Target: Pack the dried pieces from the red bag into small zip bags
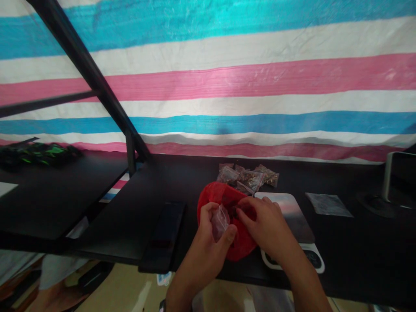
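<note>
My left hand (212,232) is closed on a small clear plastic bag (220,222), pinched between thumb and fingers just in front of a red bag (224,197) lying on the black table (182,182). My right hand (264,221) reaches into the red bag's opening with its fingertips pinched together; what they hold is too small to name. Behind the red bag lies a heap of several small filled clear bags (248,177).
A flat digital scale (294,219) with a metal plate sits right of my hands. A stack of empty clear bags (328,204) lies further right, by a grey stand (394,177). A dark phone (165,227) lies left. A black metal frame (97,82) rises at left.
</note>
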`<action>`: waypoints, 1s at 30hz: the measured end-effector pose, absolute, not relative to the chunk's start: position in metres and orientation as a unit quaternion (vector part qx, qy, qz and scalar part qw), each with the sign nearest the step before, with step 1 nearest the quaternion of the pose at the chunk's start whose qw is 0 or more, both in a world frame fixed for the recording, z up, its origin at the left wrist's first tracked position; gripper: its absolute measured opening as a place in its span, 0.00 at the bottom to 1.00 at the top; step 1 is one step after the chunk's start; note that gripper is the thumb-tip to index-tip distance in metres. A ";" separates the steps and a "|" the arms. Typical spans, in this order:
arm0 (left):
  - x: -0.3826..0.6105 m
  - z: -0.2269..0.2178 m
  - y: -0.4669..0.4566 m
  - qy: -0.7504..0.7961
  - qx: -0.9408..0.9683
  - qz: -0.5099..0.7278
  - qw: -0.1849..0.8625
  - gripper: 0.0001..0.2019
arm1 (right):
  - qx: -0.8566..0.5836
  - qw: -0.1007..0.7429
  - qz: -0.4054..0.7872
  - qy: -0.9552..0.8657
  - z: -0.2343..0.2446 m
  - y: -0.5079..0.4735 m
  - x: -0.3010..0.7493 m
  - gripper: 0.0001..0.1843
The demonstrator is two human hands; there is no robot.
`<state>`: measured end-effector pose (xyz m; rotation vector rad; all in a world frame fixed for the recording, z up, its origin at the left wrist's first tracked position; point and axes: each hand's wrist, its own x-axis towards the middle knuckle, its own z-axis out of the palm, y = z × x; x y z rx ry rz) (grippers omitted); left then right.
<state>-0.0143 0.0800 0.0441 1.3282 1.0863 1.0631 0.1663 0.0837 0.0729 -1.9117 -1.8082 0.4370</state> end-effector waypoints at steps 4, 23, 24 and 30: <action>-0.020 0.046 0.078 0.435 0.568 0.436 0.546 0.18 | -0.691 0.279 0.187 -0.640 0.071 0.086 0.172 0.08; -0.010 0.040 0.089 0.427 0.502 0.500 0.562 0.18 | -0.576 0.420 0.157 -0.683 0.098 0.075 0.148 0.14; -0.011 0.040 0.089 0.426 0.504 0.501 0.559 0.18 | -0.572 0.419 0.154 -0.688 0.099 0.074 0.148 0.15; -0.013 0.041 0.088 0.421 0.520 0.502 0.548 0.16 | -0.543 0.447 0.134 -0.698 0.102 0.071 0.148 0.17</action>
